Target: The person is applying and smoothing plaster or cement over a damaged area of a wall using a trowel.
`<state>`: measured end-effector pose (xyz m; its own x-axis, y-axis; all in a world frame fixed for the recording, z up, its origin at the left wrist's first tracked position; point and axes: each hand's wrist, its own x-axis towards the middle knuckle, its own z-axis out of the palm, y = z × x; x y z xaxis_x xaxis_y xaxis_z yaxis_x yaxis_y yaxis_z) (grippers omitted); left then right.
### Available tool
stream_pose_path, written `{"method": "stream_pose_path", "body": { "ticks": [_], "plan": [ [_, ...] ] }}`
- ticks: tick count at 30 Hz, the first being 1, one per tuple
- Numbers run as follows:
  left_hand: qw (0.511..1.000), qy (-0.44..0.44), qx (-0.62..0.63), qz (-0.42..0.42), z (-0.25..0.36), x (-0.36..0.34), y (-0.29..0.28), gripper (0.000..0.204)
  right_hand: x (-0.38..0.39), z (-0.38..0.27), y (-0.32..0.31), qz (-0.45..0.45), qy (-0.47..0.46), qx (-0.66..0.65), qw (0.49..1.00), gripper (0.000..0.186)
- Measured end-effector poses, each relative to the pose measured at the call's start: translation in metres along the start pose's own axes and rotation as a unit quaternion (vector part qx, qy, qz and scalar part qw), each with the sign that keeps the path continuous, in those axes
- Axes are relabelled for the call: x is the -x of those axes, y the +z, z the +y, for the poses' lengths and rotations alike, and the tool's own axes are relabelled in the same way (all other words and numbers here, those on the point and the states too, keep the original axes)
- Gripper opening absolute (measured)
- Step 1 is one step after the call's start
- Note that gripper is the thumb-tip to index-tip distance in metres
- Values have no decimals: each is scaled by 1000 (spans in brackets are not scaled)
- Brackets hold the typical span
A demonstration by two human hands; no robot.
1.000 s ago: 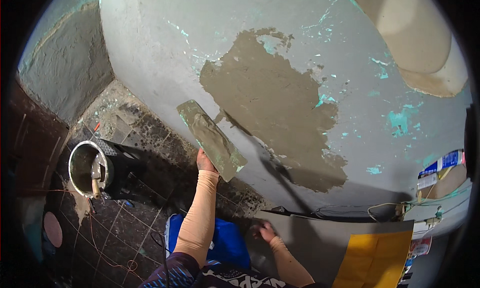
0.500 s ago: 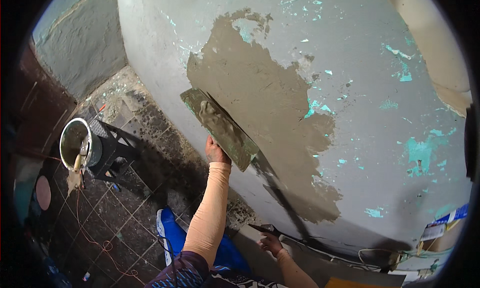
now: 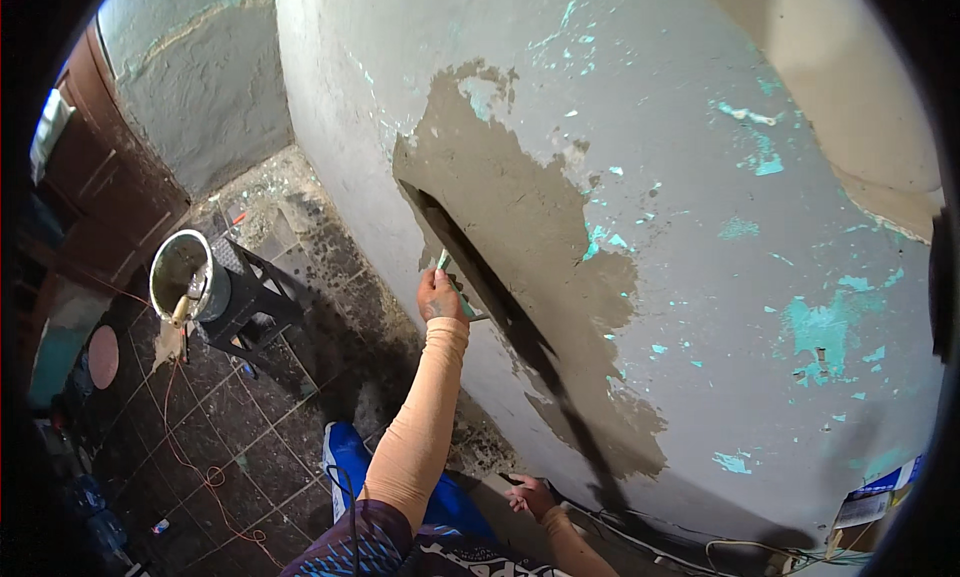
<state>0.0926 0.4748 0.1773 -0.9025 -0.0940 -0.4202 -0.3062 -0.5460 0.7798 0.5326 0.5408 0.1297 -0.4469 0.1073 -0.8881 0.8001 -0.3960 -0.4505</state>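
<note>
My left hand [image 3: 440, 295] is closed round the handle of a plastering float [image 3: 463, 302], which is turned against the wall. From here the float shows nearly edge-on, so I cannot see its face or any plaster on it. Around it spreads a patch of wet grey-brown plaster [image 3: 530, 217] with ragged edges. A long dark shadow [image 3: 580, 422] crosses the patch down to the right. Low by the wall's foot, my right hand [image 3: 532, 498] has curled fingers; whatever they hold is too dark and small to make out.
Left of me, a bucket [image 3: 205, 307] with a tool in it stands on a black plastic stool [image 3: 255, 302]. An orange cord [image 3: 215, 477] trails over dark floor tiles. Cables [image 3: 740, 545] run along the wall's foot at right. A brown door [image 3: 110, 187] stands far left.
The float has swung from showing its plaster-loaded face to edge-on against the wall. My right hand has shifted slightly left, and the dark pointed tool by it has mostly gone from sight.
</note>
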Motion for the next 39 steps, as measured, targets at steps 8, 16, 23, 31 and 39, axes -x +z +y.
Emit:
{"method": "stream_pose_path", "body": {
  "ticks": [8,16,23,31,39],
  "plan": [
    [967,9,-219,130,22,8,42,22,5,-3,-3,26,-42,-16,999,47],
    [968,115,-173,142,99,41,83,24,20,1,-9,18,-16,-30,999,41],
    [982,142,-113,57,139,91,90,23,21,-6,-23,14,-20,-24,999,44],
    [980,85,142,-112,124,97,-5,23,26,-9,-49,15,-31,-19,999,46],
    [991,123,-42,31,4,11,-21,21,33,17,-68,34,-81,124,988,43]
  ]
}}
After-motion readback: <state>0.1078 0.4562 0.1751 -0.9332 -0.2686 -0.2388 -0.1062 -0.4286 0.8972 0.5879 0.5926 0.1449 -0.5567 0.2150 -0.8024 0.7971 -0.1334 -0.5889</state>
